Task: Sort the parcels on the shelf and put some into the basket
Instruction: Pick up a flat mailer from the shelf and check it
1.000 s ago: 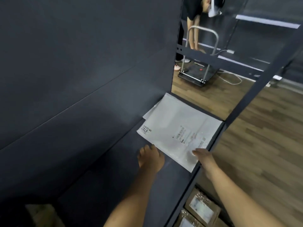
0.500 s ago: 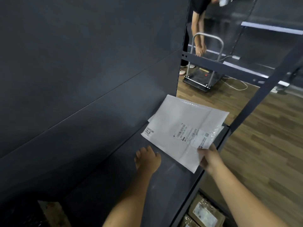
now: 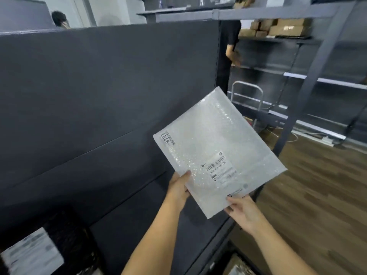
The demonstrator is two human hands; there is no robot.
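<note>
A: Where is the parcel?
B: White bubble mailer [image 3: 214,153], held up clear of the shelf [image 3: 158,225]. It is tilted, label side to the camera, in front of the dark back panel [image 3: 99,86].
A: Left hand?
B: Left hand [image 3: 178,187] grips the mailer's lower left edge. Thumb lies on the face, fingers are curled behind and hidden. Forearm rises from the bottom of the view.
A: Right?
B: Right hand [image 3: 242,213] pinches the bottom corner, thumb on top by the print, fingers underneath. Forearm enters from the lower right.
A: Nearby?
B: Dark item with a white label [image 3: 33,253] at far lower left, well apart from both hands. Cannot tell what it rests on.
</note>
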